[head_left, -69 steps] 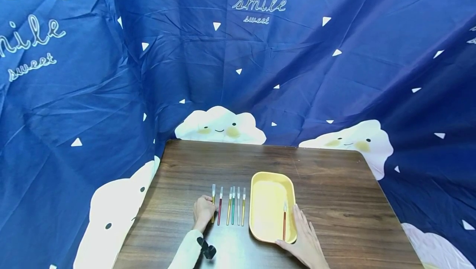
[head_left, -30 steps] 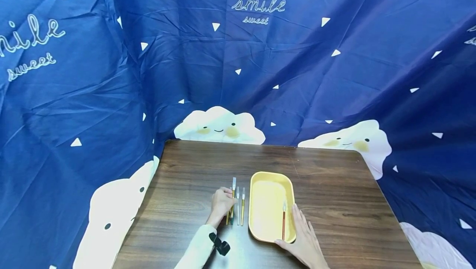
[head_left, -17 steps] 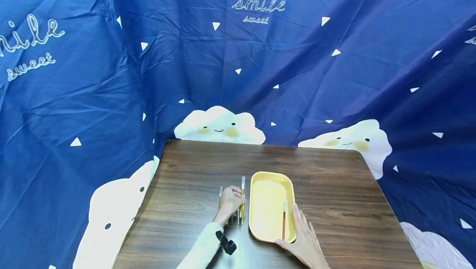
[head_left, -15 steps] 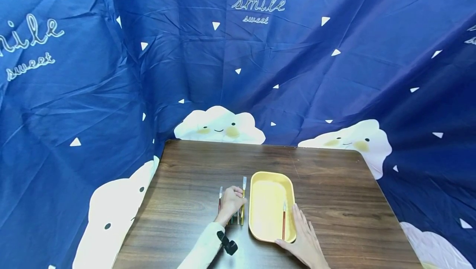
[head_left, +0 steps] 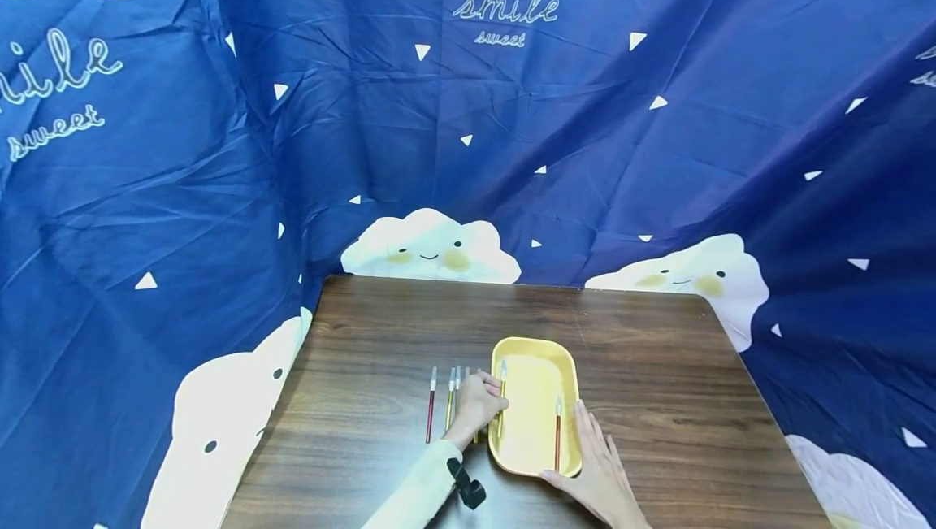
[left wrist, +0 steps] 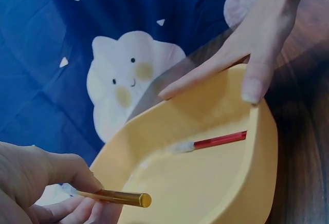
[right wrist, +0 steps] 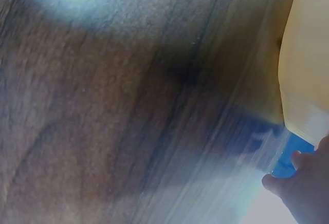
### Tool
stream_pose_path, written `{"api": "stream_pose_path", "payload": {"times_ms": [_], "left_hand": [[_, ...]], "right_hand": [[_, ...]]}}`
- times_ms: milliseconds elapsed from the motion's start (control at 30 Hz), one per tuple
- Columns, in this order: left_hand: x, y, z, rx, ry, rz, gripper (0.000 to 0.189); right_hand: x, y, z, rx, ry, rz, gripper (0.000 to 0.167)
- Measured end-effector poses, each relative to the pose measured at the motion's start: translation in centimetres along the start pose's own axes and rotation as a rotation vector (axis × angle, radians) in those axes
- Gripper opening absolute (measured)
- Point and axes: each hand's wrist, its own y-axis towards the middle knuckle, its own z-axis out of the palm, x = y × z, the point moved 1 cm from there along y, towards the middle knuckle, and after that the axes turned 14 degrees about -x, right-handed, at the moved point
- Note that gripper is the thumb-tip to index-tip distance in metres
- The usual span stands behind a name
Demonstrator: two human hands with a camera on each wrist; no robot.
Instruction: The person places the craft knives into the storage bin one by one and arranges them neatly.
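Note:
My left hand (head_left: 478, 403) pinches a slim pen-shaped tool (left wrist: 123, 197) with a gold metallic barrel and a clear cap. It hangs over the left side of the yellow tray (head_left: 530, 427), its capped end pointing away from me. Inside the tray, along its right side, lies a similar red pen-shaped tool (head_left: 558, 440). My right hand (head_left: 601, 472) rests against the tray's near right corner. Its thumb touches the rim, and its fingers lie straight along the right side. Only part of that hand shows in the right wrist view, beside the tray wall (right wrist: 306, 64).
Several more capped pen-shaped tools lie side by side left of the tray, among them a red one (head_left: 430, 415) at the row's left end. My left hand and wrist cover part of this row. A blue curtain (head_left: 497, 131) hangs behind the wooden table (head_left: 658, 358).
My left hand has lifted the gold tool from the left end of the row and carried it right, over the tray. My right hand and the tray stay put.

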Motion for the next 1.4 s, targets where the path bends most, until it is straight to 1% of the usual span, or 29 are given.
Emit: {"api": "stream_pose_path", "payload": {"times_ms": [133, 233, 333, 400, 467, 533, 667, 833, 967, 1000, 1100, 1167, 1233, 1333, 1400], "left_hand": [[-0.4, -0.3, 0.9, 0.008, 0.034, 0.033, 0.023], [-0.5, -0.4, 1.6, 0.0, 0.074, 0.06, 0.024], [-0.5, -0.6, 2.3, 0.011, 0.078, 0.049, 0.026], [-0.5, -0.7, 2.8, 0.015, 0.063, 0.028, 0.027], [-0.7, -0.9, 3.1, 0.023, 0.045, 0.011, 0.027], [-0.8, -1.1, 3.5, 0.023, 0.047, 0.011, 0.027], [-1.2, -1.5, 4.1, 0.024, 0.071, 0.035, 0.027], [-1.3, -2.1, 5.0, -0.004, 0.106, 0.069, 0.028], [-0.9, -2.6, 6.0, -0.016, 0.131, 0.092, 0.03], [-0.8, -2.7, 6.3, -0.016, 0.128, 0.101, 0.03], [-0.3, -2.7, 7.4, -0.015, 0.112, 0.093, 0.029], [0.1, -2.7, 8.0, -0.025, 0.106, 0.1, 0.029], [0.5, -2.6, 8.7, -0.026, 0.102, 0.077, 0.03], [1.1, -2.6, 9.5, -0.029, 0.106, 0.074, 0.032], [1.4, -2.6, 10.0, -0.024, 0.103, 0.061, 0.034]], "right_hand": [[0.0, 0.0, 0.0, 0.007, -0.008, 0.004, 0.128], [0.1, 0.0, 0.0, -0.002, -0.008, -0.006, 0.127], [0.1, -0.1, 0.0, -0.026, -0.008, -0.028, 0.127], [0.1, -0.1, 0.0, -0.044, -0.008, -0.045, 0.127], [0.1, -0.2, 0.0, -0.049, -0.014, -0.052, 0.127], [0.0, -0.2, 0.0, -0.048, -0.018, -0.052, 0.128], [-0.1, -0.1, 0.0, -0.043, -0.023, -0.043, 0.129], [-0.2, 0.0, 0.2, -0.059, -0.028, -0.052, 0.129], [-0.1, -0.1, 0.2, -0.08, -0.024, -0.068, 0.129], [-0.1, -0.1, 0.2, -0.081, -0.023, -0.068, 0.129], [0.0, -0.2, 0.2, -0.076, -0.015, -0.056, 0.128], [0.1, -0.2, 0.1, -0.076, -0.015, -0.057, 0.128], [0.1, -0.1, 0.2, -0.081, -0.019, -0.067, 0.128], [0.1, 0.0, 0.2, -0.088, -0.026, -0.077, 0.128], [0.2, 0.0, 0.2, -0.084, -0.028, -0.069, 0.128]]}}
